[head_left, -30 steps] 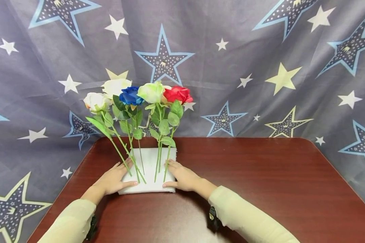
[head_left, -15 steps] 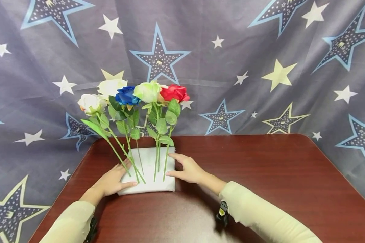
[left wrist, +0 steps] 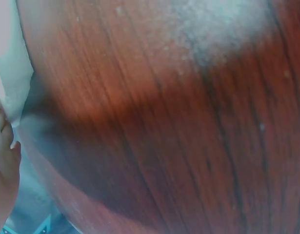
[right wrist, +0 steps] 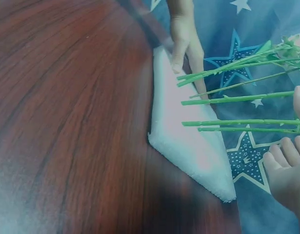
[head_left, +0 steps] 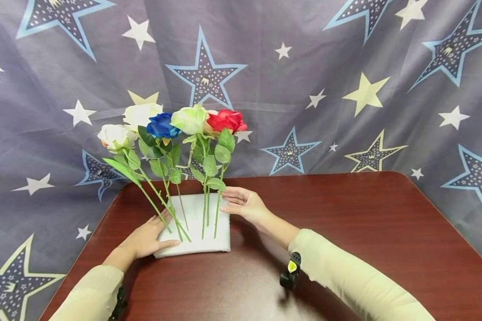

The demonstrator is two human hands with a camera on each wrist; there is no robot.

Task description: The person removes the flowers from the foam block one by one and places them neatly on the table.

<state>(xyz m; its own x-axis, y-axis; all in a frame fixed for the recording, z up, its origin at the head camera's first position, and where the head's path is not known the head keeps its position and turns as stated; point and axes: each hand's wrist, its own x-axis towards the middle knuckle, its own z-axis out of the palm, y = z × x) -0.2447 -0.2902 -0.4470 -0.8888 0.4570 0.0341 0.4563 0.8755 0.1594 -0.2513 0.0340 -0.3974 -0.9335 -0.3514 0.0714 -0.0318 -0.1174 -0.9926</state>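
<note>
Fingers of the left hand [head_left: 143, 238] lie straight along the left side of the white foam block [head_left: 194, 216], thumb spread on its top, resting rather than grasping. Those of the right hand [head_left: 251, 207] are loosely bent with the thumb apart, seemingly holding nothing, raised by the block's far right corner; whether they touch a stem I cannot tell. The block sits towards the far left corner of the table [head_left: 325, 214], with the flowers standing on it, apparently pushed in: two white roses [head_left: 116, 137] and a blue rose [head_left: 162, 126] leaning towards the table's left edge, a pale green rose [head_left: 189, 119] and a red rose [head_left: 226, 120] nearly upright. To steady the arrangement well, the left hand should press down evenly, so that the block cannot slide towards the table's near edge. Any adjustment with the right hand is best made low on a single stem, pinched lightly, since nudging a bloom would probably lever its base loose. Mind the crowded leaves, which could catch and drag neighbouring stems.
</note>
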